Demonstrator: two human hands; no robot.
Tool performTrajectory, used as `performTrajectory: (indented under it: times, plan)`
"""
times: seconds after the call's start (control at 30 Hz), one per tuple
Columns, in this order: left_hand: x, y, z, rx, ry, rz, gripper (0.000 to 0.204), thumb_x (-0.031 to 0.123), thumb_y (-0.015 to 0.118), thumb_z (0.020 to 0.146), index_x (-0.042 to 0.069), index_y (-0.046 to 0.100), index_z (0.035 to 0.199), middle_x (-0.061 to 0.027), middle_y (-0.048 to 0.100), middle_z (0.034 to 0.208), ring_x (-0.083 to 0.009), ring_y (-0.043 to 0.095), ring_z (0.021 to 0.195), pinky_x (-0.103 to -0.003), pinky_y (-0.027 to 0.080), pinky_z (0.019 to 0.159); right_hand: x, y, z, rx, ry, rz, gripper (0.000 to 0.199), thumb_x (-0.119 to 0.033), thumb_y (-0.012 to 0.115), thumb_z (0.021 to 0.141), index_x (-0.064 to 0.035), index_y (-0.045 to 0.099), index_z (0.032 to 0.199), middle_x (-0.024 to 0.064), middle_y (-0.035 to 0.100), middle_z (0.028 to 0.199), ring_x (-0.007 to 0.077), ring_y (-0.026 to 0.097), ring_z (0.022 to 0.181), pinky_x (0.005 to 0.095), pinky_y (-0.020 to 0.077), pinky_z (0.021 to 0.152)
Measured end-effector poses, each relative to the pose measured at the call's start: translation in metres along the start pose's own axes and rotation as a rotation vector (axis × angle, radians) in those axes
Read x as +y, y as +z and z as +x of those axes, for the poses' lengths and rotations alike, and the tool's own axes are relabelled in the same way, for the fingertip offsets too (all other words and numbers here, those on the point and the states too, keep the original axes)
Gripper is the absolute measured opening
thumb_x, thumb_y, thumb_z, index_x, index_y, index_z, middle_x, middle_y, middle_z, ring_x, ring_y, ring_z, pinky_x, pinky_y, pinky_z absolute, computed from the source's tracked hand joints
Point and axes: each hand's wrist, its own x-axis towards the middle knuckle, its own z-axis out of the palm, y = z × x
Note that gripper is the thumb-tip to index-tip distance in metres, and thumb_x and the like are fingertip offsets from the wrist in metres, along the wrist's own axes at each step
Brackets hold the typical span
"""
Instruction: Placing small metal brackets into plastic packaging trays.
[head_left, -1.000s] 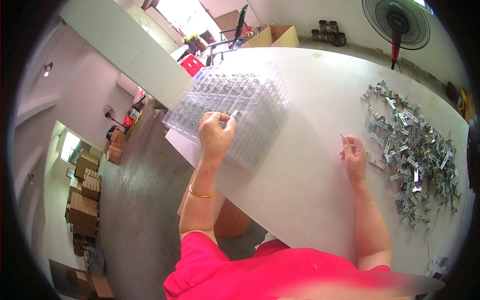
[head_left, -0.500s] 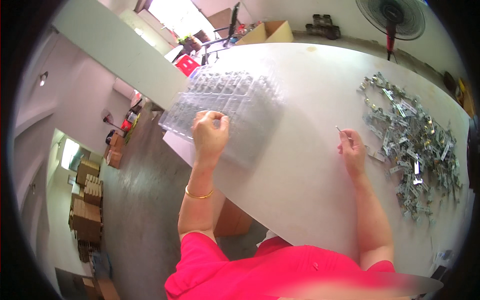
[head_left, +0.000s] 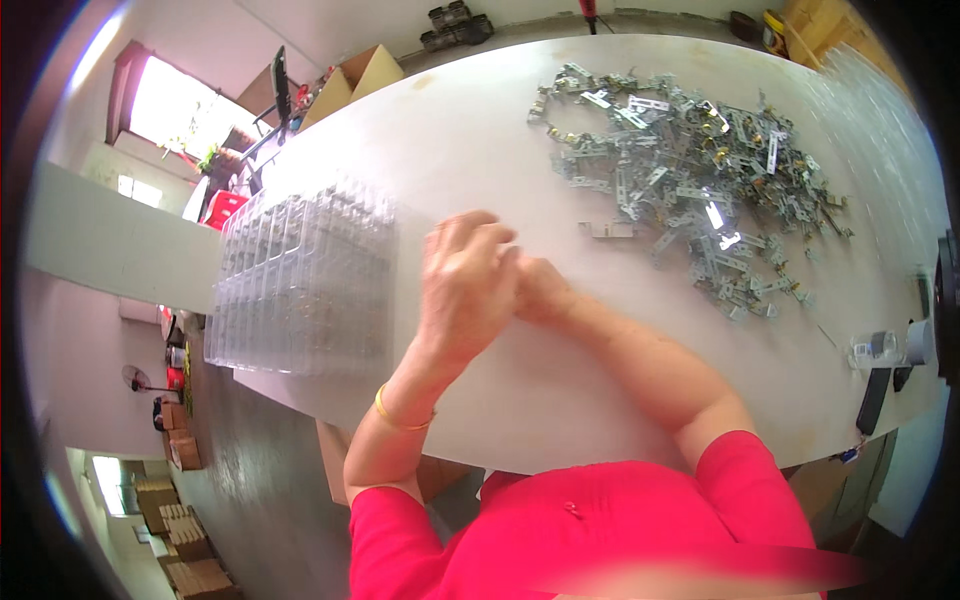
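Note:
My left hand (head_left: 465, 285) is closed in front of me over the white table (head_left: 520, 400), its fingers curled. Touching it, my right hand (head_left: 543, 290) is also closed, its fingertips mostly hidden behind the left. Whatever lies between the hands is too hidden to make out. To the left stands a stack of clear plastic compartment trays (head_left: 300, 290) with small parts inside. On the right, farther off, a loose pile of small metal brackets (head_left: 690, 170) is spread out. One single bracket (head_left: 607, 230) lies at the pile's near left edge.
At the right edge are clear plastic sheets (head_left: 880, 140), a small clear container (head_left: 875, 350) and a black flat object (head_left: 873, 400). Beyond the table stand an open cardboard box (head_left: 365, 75) and a black chair (head_left: 280, 85). Cardboard boxes (head_left: 185, 525) are stacked at the lower left.
My left hand has come off the tray stack and met my right hand, which has moved left from beside the brackets carrying a small thin metal piece. The view has swung right.

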Motion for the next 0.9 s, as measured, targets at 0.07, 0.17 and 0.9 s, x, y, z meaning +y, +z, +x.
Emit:
performTrajectory:
  times: [0.07,0.17,0.9]
  plan:
    - [0.008,0.029,0.010,-0.096,0.025,-0.076,0.015,0.003,0.069,0.078,0.002,0.067,0.093,-0.0134,0.064,0.106,-0.0326,0.059,0.102,-0.042,0.046,0.091,-0.002,0.003,0.006,-0.017,-0.001,-0.053,0.020,-0.013,0.057,0.090,-0.0113,0.061,0.110,0.0090,0.064,0.102,0.0262,0.065,0.091,0.0384,0.0524,0.078]
    - [0.012,0.072,0.021,-0.255,0.093,-0.127,0.019,0.005,0.068,0.079,0.002,0.066,0.097,-0.0121,0.064,0.107,-0.0329,0.057,0.105,-0.043,0.043,0.094,0.004,-0.004,0.007,-0.178,-0.012,-0.005,0.018,-0.018,0.060,0.089,-0.0095,0.057,0.105,0.0068,0.059,0.100,0.0221,0.057,0.091,0.0347,0.0465,0.078]
    - [-0.003,0.136,0.032,-0.651,0.048,-0.034,0.017,-0.001,0.058,0.076,0.002,0.055,0.093,-0.0170,0.064,0.087,-0.0361,0.061,0.089,-0.043,0.042,0.090,-0.002,-0.018,0.007,-0.338,0.054,0.211,0.018,-0.017,0.062,0.086,-0.0062,0.051,0.096,0.0036,0.050,0.090,0.0199,0.046,0.084,0.0321,0.0400,0.074]
